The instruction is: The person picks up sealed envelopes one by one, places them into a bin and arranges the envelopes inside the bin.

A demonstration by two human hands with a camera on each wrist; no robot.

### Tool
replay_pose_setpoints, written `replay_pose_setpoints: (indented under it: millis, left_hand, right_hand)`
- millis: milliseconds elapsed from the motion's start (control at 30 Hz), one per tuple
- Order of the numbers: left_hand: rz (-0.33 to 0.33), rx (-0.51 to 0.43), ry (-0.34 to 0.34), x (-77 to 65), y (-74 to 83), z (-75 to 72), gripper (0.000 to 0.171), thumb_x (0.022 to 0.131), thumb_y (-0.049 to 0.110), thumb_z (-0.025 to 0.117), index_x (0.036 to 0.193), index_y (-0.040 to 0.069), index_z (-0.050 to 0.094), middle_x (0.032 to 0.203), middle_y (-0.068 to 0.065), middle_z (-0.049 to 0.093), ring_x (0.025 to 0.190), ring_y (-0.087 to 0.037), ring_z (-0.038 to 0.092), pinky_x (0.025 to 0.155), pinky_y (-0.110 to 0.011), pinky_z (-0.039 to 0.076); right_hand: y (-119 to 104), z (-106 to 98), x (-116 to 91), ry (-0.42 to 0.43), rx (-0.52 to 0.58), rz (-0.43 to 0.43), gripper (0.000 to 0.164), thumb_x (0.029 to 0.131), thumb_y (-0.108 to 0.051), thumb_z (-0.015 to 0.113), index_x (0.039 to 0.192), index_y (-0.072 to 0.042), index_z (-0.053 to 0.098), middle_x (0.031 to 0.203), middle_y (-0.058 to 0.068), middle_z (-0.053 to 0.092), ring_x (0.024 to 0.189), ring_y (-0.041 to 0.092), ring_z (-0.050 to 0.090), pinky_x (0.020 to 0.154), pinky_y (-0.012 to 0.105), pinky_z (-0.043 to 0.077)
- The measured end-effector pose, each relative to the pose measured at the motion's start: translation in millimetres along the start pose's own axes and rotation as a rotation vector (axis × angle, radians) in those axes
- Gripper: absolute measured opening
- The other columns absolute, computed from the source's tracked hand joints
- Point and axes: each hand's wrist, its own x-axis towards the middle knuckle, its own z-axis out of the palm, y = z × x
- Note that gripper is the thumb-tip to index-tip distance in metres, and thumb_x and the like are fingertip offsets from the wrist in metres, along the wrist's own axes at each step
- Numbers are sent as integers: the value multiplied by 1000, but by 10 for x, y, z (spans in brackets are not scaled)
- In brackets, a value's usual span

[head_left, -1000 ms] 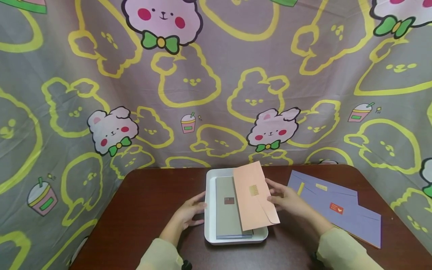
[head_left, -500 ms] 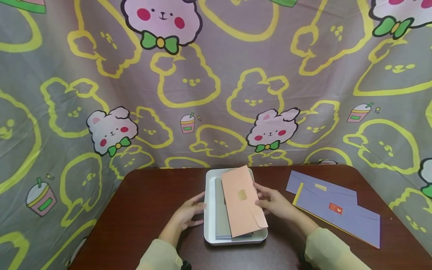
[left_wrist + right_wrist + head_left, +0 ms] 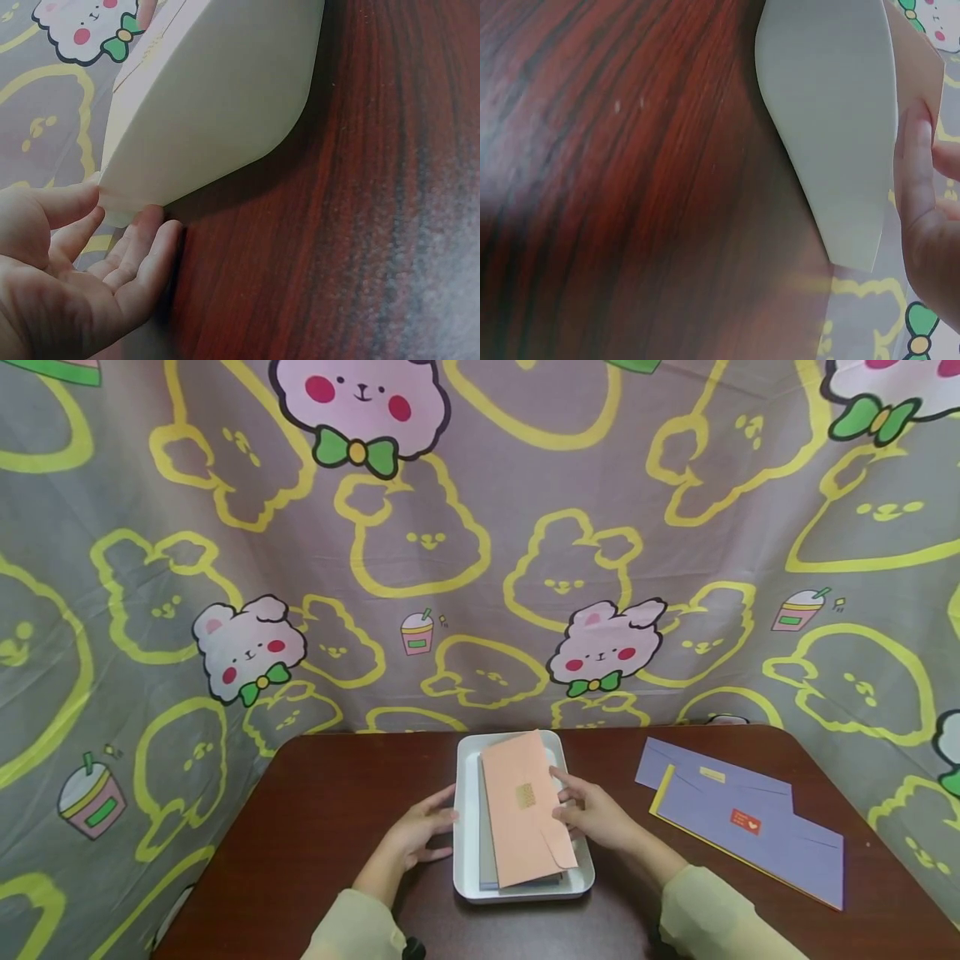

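Observation:
A peach envelope (image 3: 528, 827) with a gold seal lies slanted over a grey-green envelope (image 3: 487, 852) in a shallow white tray (image 3: 467, 860). My right hand (image 3: 596, 814) pinches the peach envelope by its right long edge, at the tray's right side. In the right wrist view, a finger (image 3: 916, 150) lies along the peach paper just above the tray wall. My left hand (image 3: 423, 831) holds the tray's left side. The left wrist view shows its thumb (image 3: 71, 202) at the rim and the other fingers bent against the outer wall. Most of the grey-green envelope is covered.
Two purple envelopes overlap at the right of the dark wooden table (image 3: 337, 802): one has a gold label (image 3: 712, 774), the nearer one a red seal (image 3: 746, 822). Something yellow shows along the nearer one's edge. A cartoon-printed cloth (image 3: 465, 543) hangs behind the table.
My right hand has moved left with the peach envelope, bringing it from the tray's right side over the grey-green envelope and hiding its dark label. My left hand stays at the tray.

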Motion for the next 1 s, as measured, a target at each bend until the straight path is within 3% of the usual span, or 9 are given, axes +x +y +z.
replay_pose_setpoints:
  millis: [567, 767, 1000]
  left_hand:
    - [0, -8, -10, 14, -16, -5, 59, 104, 12, 58, 159, 10, 37, 138, -23, 59, 123, -39, 58, 89, -59, 55]
    - [5, -16, -12, 4, -22, 1, 59, 104, 12, 58, 159, 10, 37, 138, -24, 58, 123, -37, 58, 88, -59, 55]
    - [10, -21, -8, -4, -32, 1, 60, 104, 11, 58, 159, 9, 36, 139, -25, 57, 121, -36, 59, 89, -59, 55]
  right_hand:
    - [27, 205, 65, 54, -93, 26, 60, 94, 8, 65, 150, 9, 43, 103, 16, 60, 73, 19, 66, 59, 35, 61]
    - [31, 245, 65, 93, -188, 12, 53, 93, 5, 67, 143, 10, 53, 99, 12, 63, 63, 16, 64, 53, 33, 58]
    - [-3, 267, 63, 61, -233, 15, 46, 93, 2, 69, 137, 9, 60, 92, 6, 63, 56, 14, 58, 51, 30, 55]
